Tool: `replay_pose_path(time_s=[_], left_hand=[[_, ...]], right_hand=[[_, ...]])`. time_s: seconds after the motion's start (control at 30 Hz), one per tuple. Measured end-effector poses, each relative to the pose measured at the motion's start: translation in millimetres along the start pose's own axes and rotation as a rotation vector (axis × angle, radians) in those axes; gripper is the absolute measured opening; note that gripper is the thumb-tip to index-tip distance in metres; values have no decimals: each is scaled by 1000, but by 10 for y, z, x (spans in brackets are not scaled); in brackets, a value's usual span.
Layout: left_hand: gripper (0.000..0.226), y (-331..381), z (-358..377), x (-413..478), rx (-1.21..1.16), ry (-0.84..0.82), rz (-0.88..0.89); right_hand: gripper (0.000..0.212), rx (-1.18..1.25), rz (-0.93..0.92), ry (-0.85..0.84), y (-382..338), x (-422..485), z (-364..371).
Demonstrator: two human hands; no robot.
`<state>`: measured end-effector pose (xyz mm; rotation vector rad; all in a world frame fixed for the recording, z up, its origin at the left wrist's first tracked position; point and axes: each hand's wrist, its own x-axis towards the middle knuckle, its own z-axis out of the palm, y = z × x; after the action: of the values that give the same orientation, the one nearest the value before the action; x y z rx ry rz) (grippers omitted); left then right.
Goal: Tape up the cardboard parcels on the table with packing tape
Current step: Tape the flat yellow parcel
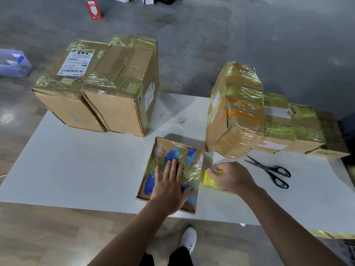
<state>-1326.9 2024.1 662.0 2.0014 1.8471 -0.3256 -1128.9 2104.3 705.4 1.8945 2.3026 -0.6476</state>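
small parcel near table front edge, scissors right

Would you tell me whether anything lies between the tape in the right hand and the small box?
Nothing visible does. The right hand holds the tape right beside the box; the left hand lies flat on its top, and the scissors lie farther right, clear of the path.

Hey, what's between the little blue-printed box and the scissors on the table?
In the head view, the yellow tape roll, gripped by the right hand, lies between the blue-printed box and the scissors.
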Motion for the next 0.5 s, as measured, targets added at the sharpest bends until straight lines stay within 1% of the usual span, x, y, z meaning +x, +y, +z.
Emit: replay_pose_path(time_s=[0.07,0.17,0.2,0.27,0.33,0.4,0.43,0.5], left_hand=[[86,260,-82,-6,-4,-46,-77],[96,675,-52,17,-107,-104,-166],[97,753,-24,29,-117,-93,-209],[91,823,19,33,-99,-61,-266],[89,817,67,7,-127,-38,-287],[92,804,89,-14,-211,61,-265],[94,797,36,-39,-258,50,-263],[91,744,-101,-71,-322,33,-248]], right_hand=[[52,26,3,-12,-22,-3,28],[51,28,-12,-1,-25,-1,31],[51,37,-18,2,-10,-1,32],[51,60,-20,1,21,-14,20],[52,92,-20,6,68,-37,14],[53,138,-10,19,108,-71,4],[54,167,-8,29,109,-88,-7],[55,244,-12,47,71,-108,-73]])
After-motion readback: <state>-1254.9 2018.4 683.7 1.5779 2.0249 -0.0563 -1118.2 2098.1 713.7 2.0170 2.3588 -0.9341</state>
